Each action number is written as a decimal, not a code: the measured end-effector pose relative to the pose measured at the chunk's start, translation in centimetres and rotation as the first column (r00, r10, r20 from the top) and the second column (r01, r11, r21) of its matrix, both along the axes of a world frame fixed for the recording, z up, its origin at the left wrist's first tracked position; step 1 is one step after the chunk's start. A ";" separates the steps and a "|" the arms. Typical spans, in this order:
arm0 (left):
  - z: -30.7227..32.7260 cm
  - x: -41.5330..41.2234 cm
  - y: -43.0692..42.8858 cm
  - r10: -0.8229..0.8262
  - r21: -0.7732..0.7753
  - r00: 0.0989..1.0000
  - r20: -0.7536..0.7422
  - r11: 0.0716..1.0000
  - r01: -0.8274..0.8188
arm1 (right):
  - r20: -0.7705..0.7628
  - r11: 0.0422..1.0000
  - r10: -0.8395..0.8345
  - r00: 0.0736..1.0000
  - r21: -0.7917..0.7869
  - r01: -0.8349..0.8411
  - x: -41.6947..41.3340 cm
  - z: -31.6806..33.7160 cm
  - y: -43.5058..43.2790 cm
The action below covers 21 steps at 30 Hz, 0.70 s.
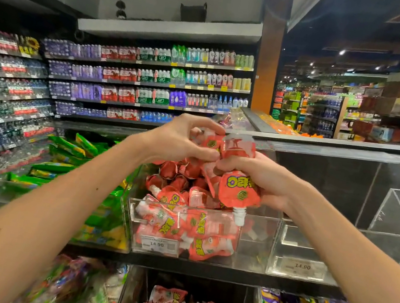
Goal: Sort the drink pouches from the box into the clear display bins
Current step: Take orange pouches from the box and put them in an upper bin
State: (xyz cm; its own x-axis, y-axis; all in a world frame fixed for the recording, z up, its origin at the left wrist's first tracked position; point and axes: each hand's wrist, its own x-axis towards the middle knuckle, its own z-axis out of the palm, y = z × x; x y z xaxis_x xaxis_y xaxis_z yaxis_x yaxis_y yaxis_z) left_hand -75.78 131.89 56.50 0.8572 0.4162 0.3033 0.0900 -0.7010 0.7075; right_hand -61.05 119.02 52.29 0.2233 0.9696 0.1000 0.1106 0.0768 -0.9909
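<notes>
Only the head view here. Both hands are up over the middle clear bin (pixel 255 244), sharing one bunch of red drink pouches (pixel 236 147). The left hand (pixel 182 138) has its grip closed over the top of the bunch, fingers curled and pinching. The right hand (pixel 261 183) has its grip wrapped round the bottom, and one pouch (pixel 238 190) dangles from it spout-down, right above the bin's front wall.

That dangler is my worry. It looks loosely held, so if the grip relaxes it probably drops outside the wall, down towards the lower bin (pixel 135 293), instead of in.

The middle bin is also heaped high at the back. Dumping the bunch on top could send pouches sliding sideways in with the green pouches (pixel 105 215) or into the neighbouring bin (pixel 282 237), which ruins the sort. I'd set them in low. I can't spot the box anywhere.
</notes>
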 end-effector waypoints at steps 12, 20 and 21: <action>-6.3 -4.9 5.7 0.357 0.288 0.919 -0.168 0.909 -0.300 | 0.003 0.975 -0.220 0.976 -0.031 0.220 0.4 -0.6 1.0; -6.9 -4.0 5.0 0.471 0.664 0.767 -0.436 0.743 -0.079 | -0.128 0.983 -0.182 0.975 0.015 0.185 0.8 -1.6 2.6; -6.9 -3.9 5.0 0.473 0.659 0.747 -0.467 0.750 -0.062 | -0.187 0.985 -0.165 0.968 0.009 0.170 1.1 -1.7 2.8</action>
